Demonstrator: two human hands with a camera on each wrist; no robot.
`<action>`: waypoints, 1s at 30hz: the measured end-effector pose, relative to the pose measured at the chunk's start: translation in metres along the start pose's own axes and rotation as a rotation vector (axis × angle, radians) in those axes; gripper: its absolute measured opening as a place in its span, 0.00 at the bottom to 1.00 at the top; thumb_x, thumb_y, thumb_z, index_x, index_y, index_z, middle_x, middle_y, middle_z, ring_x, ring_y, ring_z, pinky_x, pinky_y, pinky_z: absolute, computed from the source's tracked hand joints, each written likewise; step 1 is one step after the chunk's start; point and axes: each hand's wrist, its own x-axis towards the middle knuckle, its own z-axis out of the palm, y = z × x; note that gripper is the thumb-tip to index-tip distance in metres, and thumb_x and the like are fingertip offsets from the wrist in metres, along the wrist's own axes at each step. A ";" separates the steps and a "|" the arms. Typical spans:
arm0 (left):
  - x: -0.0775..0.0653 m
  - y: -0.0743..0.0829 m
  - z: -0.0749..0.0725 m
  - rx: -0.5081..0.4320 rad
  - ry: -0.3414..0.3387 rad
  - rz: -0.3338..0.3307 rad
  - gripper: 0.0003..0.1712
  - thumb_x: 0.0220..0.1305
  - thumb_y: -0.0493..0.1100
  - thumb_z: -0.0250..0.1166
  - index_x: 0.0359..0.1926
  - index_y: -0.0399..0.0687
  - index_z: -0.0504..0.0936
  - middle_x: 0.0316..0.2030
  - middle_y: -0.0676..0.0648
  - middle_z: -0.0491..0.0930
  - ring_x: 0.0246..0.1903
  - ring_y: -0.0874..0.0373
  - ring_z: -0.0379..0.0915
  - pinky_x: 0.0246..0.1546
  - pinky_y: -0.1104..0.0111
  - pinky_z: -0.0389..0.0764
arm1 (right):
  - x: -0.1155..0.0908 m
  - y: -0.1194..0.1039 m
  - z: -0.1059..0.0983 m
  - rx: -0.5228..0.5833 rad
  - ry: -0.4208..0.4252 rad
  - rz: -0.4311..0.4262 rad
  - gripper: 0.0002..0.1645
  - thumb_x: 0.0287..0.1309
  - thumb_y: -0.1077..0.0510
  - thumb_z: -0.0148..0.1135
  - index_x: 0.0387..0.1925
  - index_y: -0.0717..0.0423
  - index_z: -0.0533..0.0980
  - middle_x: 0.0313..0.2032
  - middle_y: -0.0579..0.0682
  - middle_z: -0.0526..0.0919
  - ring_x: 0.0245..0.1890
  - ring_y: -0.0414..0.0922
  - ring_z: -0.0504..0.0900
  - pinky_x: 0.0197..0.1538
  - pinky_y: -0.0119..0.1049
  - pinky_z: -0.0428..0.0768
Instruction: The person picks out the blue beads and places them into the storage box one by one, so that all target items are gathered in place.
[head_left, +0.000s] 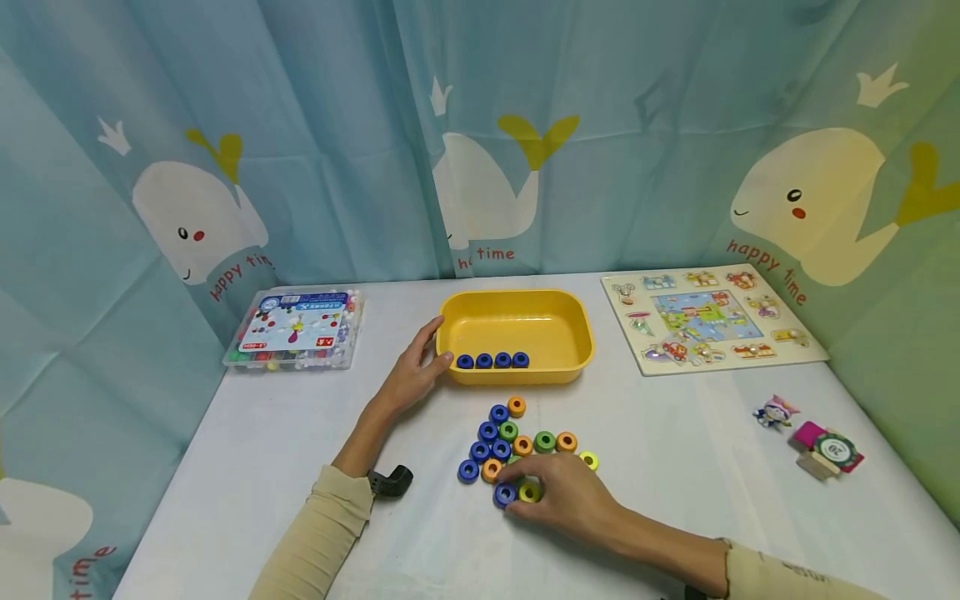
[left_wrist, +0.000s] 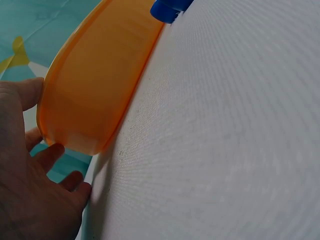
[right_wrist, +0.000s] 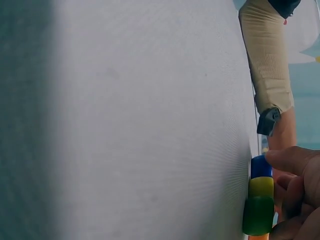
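My left hand [head_left: 412, 372] grips the left end of a yellow plastic tray [head_left: 517, 377], with thumb and fingers about its rim. In the left wrist view the hand [left_wrist: 40, 185] holds the end of this tray [left_wrist: 95, 85], which looks orange there. Several blue ring beads [head_left: 483, 361] stand in a row along the tray's front inside edge. In front of the tray, my right hand [head_left: 573, 497] pinches a blue ring bead [head_left: 506, 495] between thumb and index finger. A yellow-green bead [head_left: 529, 492] sits right beside it. The right wrist view shows the pinched bead [right_wrist: 261, 166] at table level.
Loose blue, green, orange and yellow beads [head_left: 488, 431] lie around the right hand, some partly hidden by it. A clear box of small parts [head_left: 296, 329] stands at back left. A wooden puzzle board [head_left: 712, 321], a small figurine [head_left: 776, 412] and small blocks [head_left: 821, 464] lie right.
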 end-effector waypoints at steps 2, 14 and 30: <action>0.000 0.000 0.000 -0.002 0.003 -0.004 0.37 0.65 0.51 0.57 0.71 0.60 0.52 0.69 0.59 0.50 0.67 0.61 0.45 0.65 0.62 0.52 | 0.000 0.000 0.001 -0.006 -0.017 -0.009 0.19 0.44 0.46 0.71 0.42 0.39 0.82 0.38 0.29 0.81 0.34 0.29 0.76 0.36 0.29 0.75; -0.001 0.001 -0.001 -0.003 -0.001 -0.013 0.37 0.65 0.51 0.57 0.71 0.61 0.52 0.69 0.57 0.50 0.67 0.60 0.45 0.65 0.61 0.52 | 0.000 0.001 0.002 0.010 -0.086 0.022 0.20 0.43 0.45 0.71 0.43 0.38 0.82 0.37 0.30 0.81 0.28 0.29 0.73 0.29 0.26 0.71; 0.000 0.001 0.000 -0.003 -0.001 -0.022 0.37 0.65 0.51 0.57 0.71 0.63 0.52 0.69 0.57 0.50 0.68 0.60 0.45 0.65 0.60 0.52 | 0.028 -0.009 -0.061 0.004 0.056 -0.071 0.18 0.45 0.46 0.71 0.42 0.37 0.81 0.36 0.28 0.80 0.21 0.34 0.72 0.22 0.29 0.71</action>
